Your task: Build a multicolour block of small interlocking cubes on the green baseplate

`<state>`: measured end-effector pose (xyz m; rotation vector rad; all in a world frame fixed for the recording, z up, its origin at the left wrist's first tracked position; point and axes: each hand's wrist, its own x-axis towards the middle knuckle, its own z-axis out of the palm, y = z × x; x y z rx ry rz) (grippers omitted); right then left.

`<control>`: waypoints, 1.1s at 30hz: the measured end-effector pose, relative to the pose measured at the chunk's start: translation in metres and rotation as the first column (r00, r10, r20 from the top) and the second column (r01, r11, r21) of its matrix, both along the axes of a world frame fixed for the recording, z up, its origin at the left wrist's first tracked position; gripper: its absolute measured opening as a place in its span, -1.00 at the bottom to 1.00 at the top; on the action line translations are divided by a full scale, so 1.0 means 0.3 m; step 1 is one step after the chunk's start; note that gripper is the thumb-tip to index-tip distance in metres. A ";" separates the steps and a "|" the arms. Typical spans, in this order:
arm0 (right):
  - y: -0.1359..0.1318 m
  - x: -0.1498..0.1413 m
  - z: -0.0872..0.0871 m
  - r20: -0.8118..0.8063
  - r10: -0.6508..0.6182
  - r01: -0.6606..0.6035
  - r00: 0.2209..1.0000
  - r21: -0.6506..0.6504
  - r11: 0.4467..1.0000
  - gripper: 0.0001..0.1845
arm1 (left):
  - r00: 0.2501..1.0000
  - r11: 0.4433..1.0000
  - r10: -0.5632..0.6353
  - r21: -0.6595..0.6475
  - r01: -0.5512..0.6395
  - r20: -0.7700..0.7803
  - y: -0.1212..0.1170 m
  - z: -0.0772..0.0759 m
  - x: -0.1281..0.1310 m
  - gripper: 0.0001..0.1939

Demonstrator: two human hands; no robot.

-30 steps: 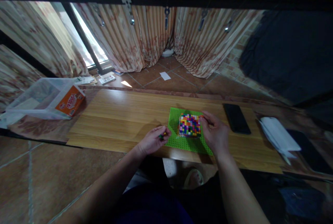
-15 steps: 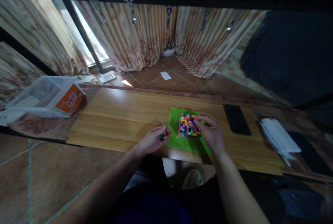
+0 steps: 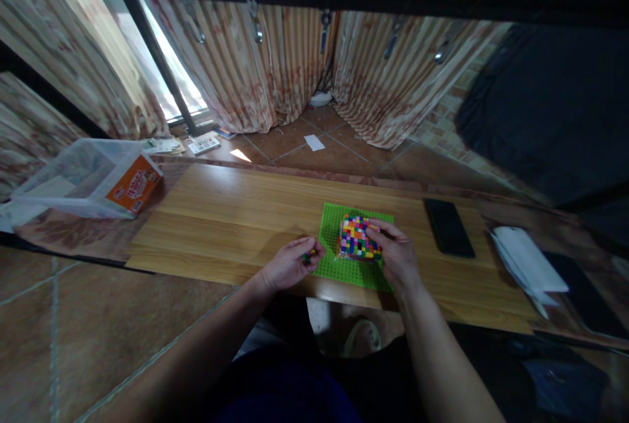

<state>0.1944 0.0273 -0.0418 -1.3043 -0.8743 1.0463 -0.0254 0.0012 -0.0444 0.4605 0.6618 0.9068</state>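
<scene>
A thick square block of small multicoloured toy bricks [image 3: 354, 238] stands on a bright green studded baseplate [image 3: 354, 272]. My right hand [image 3: 399, 254] is closed at the block's right side, with the thumb on its top and the index finger reaching along the back edge. Whether a loose brick sits under those fingertips cannot be made out. Just left of the baseplate, my left hand [image 3: 291, 264] is curled around a few small toy bricks [image 3: 307, 257]; green and yellow ones show between the fingers.
Both hands work over a wood-grain board [image 3: 236, 213]. A black phone [image 3: 449, 228] lies to the right, with a white pouch-like item [image 3: 528, 256] and a dark flat object [image 3: 584, 292] beyond. At far left stands a clear plastic bin [image 3: 78, 181] with an orange label.
My right hand has shifted slightly, its thumb drawing back toward the block's right side. My left hand keeps its place and its bricks. The view has moved a little.
</scene>
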 end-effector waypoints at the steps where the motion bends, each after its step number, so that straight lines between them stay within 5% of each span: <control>1: 0.001 -0.001 0.000 -0.011 -0.006 0.006 1.000 -0.007 1.000 -0.69 | 1.000 1.000 -0.005 0.000 0.005 0.003 0.000 0.000 0.000 -0.77; 15: 0.018 0.000 -0.016 -0.029 -0.005 0.004 1.000 -0.007 1.000 -0.48 | 1.000 1.000 0.014 -0.028 -0.013 0.019 0.002 -0.014 -0.003 -0.77; 25: 0.020 0.019 -0.024 0.116 0.016 -0.018 0.993 0.011 1.000 -0.41 | 0.969 0.995 -0.026 -0.087 0.049 0.245 0.025 -0.017 -0.013 -0.47; 29: -0.021 0.003 0.049 0.536 -0.202 0.048 0.820 0.288 0.957 -0.67 | 0.958 0.993 -0.031 -0.102 0.063 0.286 0.028 -0.019 -0.018 -0.43; 33: -0.086 -0.080 0.113 0.778 -0.092 -0.374 0.622 0.398 0.838 -0.83 | 0.950 0.990 -0.045 -0.115 0.084 0.309 0.030 -0.018 -0.017 -0.42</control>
